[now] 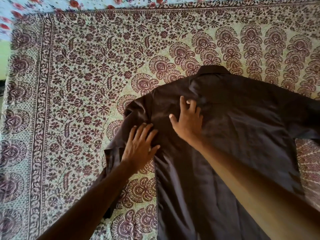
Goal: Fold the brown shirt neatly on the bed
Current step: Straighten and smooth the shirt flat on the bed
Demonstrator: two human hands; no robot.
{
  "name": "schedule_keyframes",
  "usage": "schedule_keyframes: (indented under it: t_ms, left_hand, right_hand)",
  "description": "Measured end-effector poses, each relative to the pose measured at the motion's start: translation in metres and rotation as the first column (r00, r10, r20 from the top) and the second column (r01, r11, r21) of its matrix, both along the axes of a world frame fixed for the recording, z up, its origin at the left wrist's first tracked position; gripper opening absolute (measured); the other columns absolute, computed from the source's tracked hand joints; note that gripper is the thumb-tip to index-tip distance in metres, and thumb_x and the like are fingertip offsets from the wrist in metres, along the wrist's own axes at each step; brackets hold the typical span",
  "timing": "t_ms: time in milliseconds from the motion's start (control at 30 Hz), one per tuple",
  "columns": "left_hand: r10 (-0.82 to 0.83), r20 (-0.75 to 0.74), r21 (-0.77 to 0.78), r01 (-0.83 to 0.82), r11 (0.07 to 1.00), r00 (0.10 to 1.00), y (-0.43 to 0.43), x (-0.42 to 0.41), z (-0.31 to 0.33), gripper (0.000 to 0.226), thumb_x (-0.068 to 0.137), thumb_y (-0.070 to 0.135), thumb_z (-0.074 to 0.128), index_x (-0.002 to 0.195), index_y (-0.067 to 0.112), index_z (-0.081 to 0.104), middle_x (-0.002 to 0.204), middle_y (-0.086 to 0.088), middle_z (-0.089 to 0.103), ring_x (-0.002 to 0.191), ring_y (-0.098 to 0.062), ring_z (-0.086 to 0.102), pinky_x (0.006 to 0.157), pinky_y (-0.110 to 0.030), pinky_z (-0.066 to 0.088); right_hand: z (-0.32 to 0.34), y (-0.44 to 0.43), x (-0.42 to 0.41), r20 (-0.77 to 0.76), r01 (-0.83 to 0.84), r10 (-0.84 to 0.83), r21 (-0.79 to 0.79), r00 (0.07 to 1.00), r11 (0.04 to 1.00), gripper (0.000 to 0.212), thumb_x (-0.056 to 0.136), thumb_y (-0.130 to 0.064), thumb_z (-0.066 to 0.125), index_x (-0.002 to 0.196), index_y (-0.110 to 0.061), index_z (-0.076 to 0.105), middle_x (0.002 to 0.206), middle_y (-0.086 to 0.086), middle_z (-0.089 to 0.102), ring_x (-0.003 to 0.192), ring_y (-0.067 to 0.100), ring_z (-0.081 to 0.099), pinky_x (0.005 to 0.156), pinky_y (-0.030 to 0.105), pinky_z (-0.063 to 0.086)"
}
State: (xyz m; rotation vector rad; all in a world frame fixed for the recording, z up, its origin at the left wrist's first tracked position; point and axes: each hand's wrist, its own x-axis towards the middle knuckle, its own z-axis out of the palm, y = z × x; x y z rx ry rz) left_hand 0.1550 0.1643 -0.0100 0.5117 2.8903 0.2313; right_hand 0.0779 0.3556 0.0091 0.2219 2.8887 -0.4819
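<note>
The brown shirt [242, 135] lies back-up and spread out on the bed, collar [214, 70] pointing away from me. Its left sleeve [112, 153] is bunched and hangs down along the body's left side; the right sleeve [310, 118] runs off the frame's right edge. My left hand [140, 144] rests flat with spread fingers near the left armpit seam. Higher up, my right hand [187, 118] lies on the left shoulder area with its fingers partly bent against the cloth; whether it pinches fabric is unclear.
A cream bedspread [78, 84] with a maroon floral and paisley print covers the bed. A blue sheet with red flowers [69, 4] shows along the far edge. The bed's left edge [5, 84] is near the frame's left side.
</note>
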Motion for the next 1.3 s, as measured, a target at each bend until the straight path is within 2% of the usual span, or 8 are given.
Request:
schedule_keyframes:
  t_ms: [133,400,567,667,767,900,1033,1300]
  left_hand:
    - [0.197,-0.121,0.014,-0.196,0.980,0.973,-0.018,0.014,0.010,0.052,0.088,0.044,0.057,0.133,0.018,0.049,0.143,-0.008,0.044,0.137,-0.029,0.035,0.115,-0.052,0.019]
    - [-0.167,0.066,0.063,0.163,0.985,0.984,-0.007,0.073,0.013,0.038,0.091,0.038,0.046,0.127,0.028,0.051,0.136,-0.001,0.046,0.126,-0.025,0.043,0.106,-0.047,0.034]
    - [0.180,-0.074,0.103,-0.172,0.980,0.981,-0.023,0.077,0.028,0.038,0.090,0.025,0.054,0.128,0.021,0.051,0.129,-0.007,0.046,0.114,-0.025,0.045,0.100,-0.051,0.038]
    - [0.544,0.045,0.044,-0.545,0.837,0.838,-0.040,0.070,0.030,0.067,0.082,0.042,0.065,0.137,0.017,0.037,0.134,-0.014,0.040,0.122,-0.032,0.041,0.104,-0.055,0.033]
    - [0.750,0.250,0.031,-0.779,0.626,0.613,-0.055,0.067,0.032,0.090,0.069,0.047,0.076,0.138,0.014,0.029,0.136,-0.016,0.036,0.124,-0.035,0.037,0.100,-0.051,0.035]
    - [0.774,0.309,0.118,-0.830,0.545,0.553,-0.061,0.071,0.030,0.075,0.085,0.062,0.052,0.138,0.013,0.031,0.134,-0.017,0.041,0.126,-0.037,0.041,0.103,-0.051,0.034]
    - [0.882,0.323,0.172,-0.938,0.302,0.343,-0.074,0.089,0.022,0.053,0.098,0.051,0.019,0.135,0.017,0.038,0.133,-0.011,0.052,0.122,-0.027,0.047,0.106,-0.053,0.027]
    - [0.816,0.168,0.027,-0.830,0.556,0.553,-0.076,0.144,0.012,0.034,0.098,0.039,0.043,0.120,0.014,0.049,0.120,-0.007,0.051,0.114,-0.026,0.045,0.097,-0.047,0.031]
  right_hand:
    - [-0.025,0.000,0.054,0.078,-0.218,0.212,0.075,0.974,0.973,0.077,0.092,-0.066,0.034,0.155,-0.027,0.014,0.163,0.011,0.005,0.148,0.040,0.007,0.115,0.060,0.017]
    - [-0.029,0.006,0.050,0.241,-0.311,0.283,0.087,0.928,0.946,0.084,0.090,-0.072,0.026,0.155,-0.030,-0.006,0.161,0.007,-0.023,0.148,0.035,-0.019,0.118,0.060,-0.003]
    - [0.007,-0.018,0.053,0.047,-0.235,0.231,0.121,0.972,0.964,0.064,0.088,-0.045,0.061,0.142,-0.015,0.042,0.153,0.013,0.032,0.142,0.036,0.025,0.112,0.054,0.025]
    - [0.018,-0.033,0.065,-0.073,-0.297,0.304,0.086,0.950,0.951,0.045,0.085,-0.037,0.066,0.125,-0.018,0.056,0.129,0.005,0.052,0.121,0.029,0.048,0.094,0.046,0.043]
    - [0.015,-0.048,0.077,0.120,-0.343,0.343,-0.020,0.932,0.939,0.060,0.084,-0.050,0.064,0.135,-0.023,0.047,0.136,0.005,0.043,0.123,0.031,0.043,0.092,0.049,0.047]
    - [0.010,-0.056,0.080,0.232,-0.385,0.358,0.081,0.904,0.919,0.085,0.070,-0.067,0.068,0.139,-0.028,0.037,0.143,0.005,0.030,0.127,0.034,0.034,0.089,0.056,0.046]
    - [0.014,-0.064,0.060,0.303,-0.278,0.257,0.027,0.918,0.960,0.075,0.065,-0.067,0.073,0.124,-0.031,0.042,0.129,0.005,0.033,0.121,0.035,0.036,0.089,0.057,0.043]
    - [0.009,-0.079,0.050,0.359,-0.193,0.152,0.081,0.921,0.978,0.081,0.057,-0.065,0.080,0.118,-0.027,0.043,0.131,0.010,0.033,0.125,0.039,0.033,0.093,0.064,0.038]
